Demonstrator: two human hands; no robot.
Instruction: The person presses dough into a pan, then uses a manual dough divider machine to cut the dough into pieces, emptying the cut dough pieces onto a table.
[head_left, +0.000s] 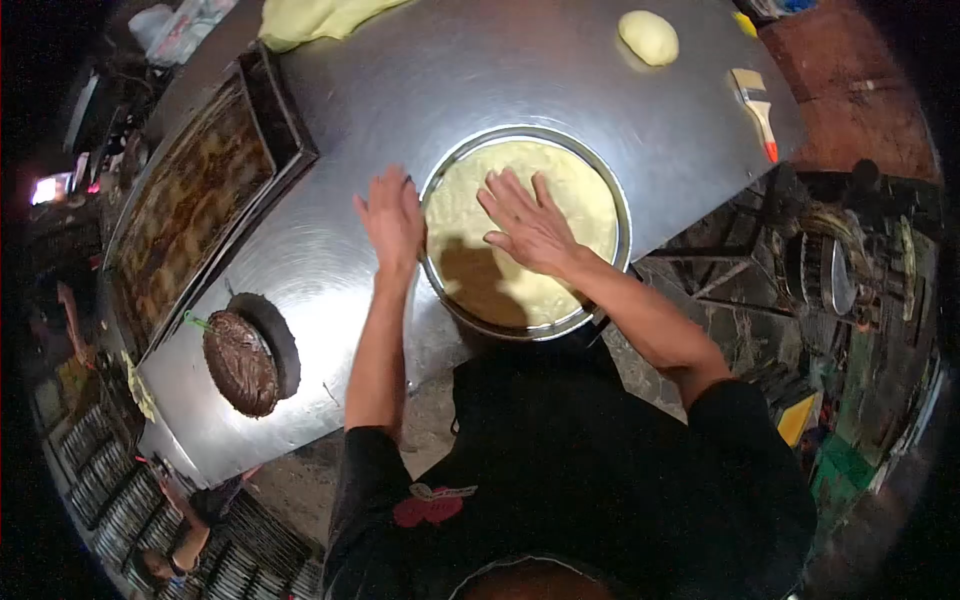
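Right hand (530,228), fingers spread, gripping nothing, lies directly over dough sheet (460,210) inside round pan (520,131) on steel table (690,130); contact unclear. Left hand (394,222), fingers extended, flanks pan's left rim. Dough circular, no long axis; right hand nearer.

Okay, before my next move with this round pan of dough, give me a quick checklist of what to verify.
1. Dough sheet spread out in the round pan: ok, it reaches the wall where it shows.
2. Pan fully on the table: not ok, its near rim seems to jut past the edge.
3. Right hand touching the dough sheet: cannot tell, it is palm down over it.
4. Left hand free: ok, open beside the pan's left rim.
5. Brush apart from the pan: ok, it lies farther right on the table.
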